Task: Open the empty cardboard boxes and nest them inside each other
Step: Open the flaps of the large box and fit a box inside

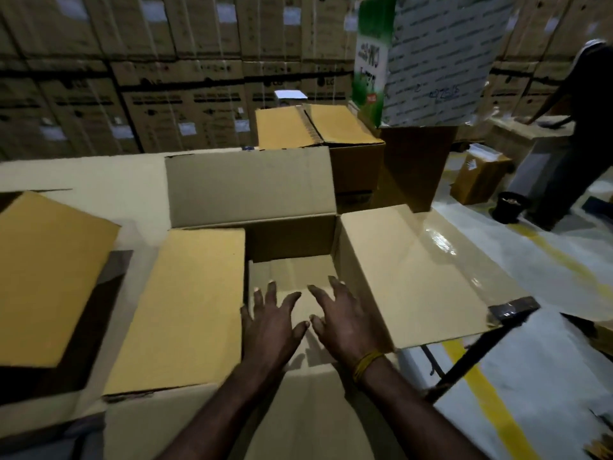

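Reaching over open cardboard box (292, 247), left hand (270, 323), right hand (345, 320), fingers spread

You see a tan open box (292, 240), a yellow wristband (366, 363), yellow floor stripes (494, 403), and a green-and-white carton (371, 58).

A warehouse storeroom: a wall of stacked printed cartons (159, 94), strapped and labelled, fills the whole back of the view from the floor to past the top of the frame. Open and closed brown cardboard boxes (318, 127) crowd the foreground, and a pale glossy concrete floor (547, 376) carries yellow painted lane lines (491, 393). At the right edge, another worker (583, 134) bends over a low stack of cardboard.
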Demonstrator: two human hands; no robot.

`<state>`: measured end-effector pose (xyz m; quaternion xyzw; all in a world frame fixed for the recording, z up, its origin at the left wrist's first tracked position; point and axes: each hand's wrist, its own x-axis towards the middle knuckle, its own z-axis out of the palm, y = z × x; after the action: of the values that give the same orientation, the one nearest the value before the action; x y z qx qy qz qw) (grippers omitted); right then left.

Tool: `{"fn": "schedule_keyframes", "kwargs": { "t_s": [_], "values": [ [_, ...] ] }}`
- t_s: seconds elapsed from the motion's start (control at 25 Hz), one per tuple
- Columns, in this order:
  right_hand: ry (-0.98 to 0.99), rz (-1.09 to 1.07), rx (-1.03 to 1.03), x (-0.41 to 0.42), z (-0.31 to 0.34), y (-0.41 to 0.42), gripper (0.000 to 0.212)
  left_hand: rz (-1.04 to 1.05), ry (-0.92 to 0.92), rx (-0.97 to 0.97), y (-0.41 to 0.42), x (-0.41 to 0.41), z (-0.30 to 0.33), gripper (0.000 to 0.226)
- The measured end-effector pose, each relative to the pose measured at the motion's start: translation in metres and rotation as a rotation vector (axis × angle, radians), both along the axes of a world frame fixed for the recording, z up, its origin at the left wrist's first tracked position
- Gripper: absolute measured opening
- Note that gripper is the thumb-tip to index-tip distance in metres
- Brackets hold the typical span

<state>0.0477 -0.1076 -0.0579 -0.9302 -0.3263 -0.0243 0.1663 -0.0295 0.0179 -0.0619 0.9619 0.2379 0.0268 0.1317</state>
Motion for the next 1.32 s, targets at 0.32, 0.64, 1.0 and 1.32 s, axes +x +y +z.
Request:
{"fn": "schedule_keyframes", "kwargs": {
  "t_s": [0.32,0.64,1.0,1.32],
  "values": [
    [0.069,0.386,-0.185,-0.014,-0.018,0.095,0.067,0.32,0.085,-0.034,0.036,-0.064,0.0,0.067],
    [-0.124,0.48,0.215,-0.023,-0.015,0.126,0.072,0.279,-0.735,-0.039,0.027,-0.109,-0.002,0.04],
    [-0.041,0.724,0.369,-0.06,0.016,0.175,0.104,0.227,-0.996,0.27,0.032,-0.137,-0.005,0.043],
    [-0.152,0.997,-0.002,-0.078,0.004,0.215,0.092,0.421,-0.692,0.222,0.076,-0.162,-0.024,0.073]
  ]
}}
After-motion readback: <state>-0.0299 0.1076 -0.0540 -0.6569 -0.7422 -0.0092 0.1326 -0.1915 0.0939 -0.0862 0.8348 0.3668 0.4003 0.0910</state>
